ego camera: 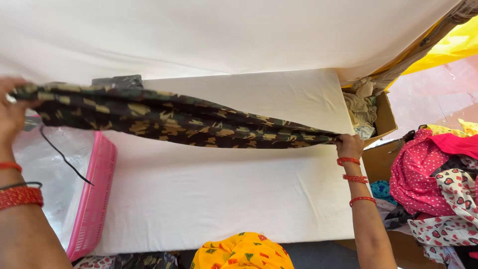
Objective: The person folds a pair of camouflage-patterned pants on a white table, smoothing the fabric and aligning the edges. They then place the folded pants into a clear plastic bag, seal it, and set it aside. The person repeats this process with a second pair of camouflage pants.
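Camouflage cloth (174,119), a long piece of dark green fabric with tan and black patches, is stretched in the air between two hands, above a table covered with white cotton sheet (209,199). The left hand (11,112) grips one end at the left edge of the view; its fingers are closed on the fabric, but the hand is partly cut off by the frame and partly hidden behind the cloth. The right hand (349,145) pinches the other end tightly, near the right border of the table. Both wrists carry red bangles (354,178) (the left wrist has also a thin black band).

A thin black thread (64,159) hangs down from the cloth near the left hand. Under it a pink plastic basket with lattice wall (94,199) stands at the left side of the table, and something shiny and transparent lies in it; it is hard to say what it is. Behind the cloth a small dark folded piece (118,80) is only partly visible. At the right, a brown cardboard box (386,117) holds pale crumpled rags, and a pile of red and white printed clothes (438,179) lies beside it. At the bottom edge an orange patterned fabric (242,251) is cut off.
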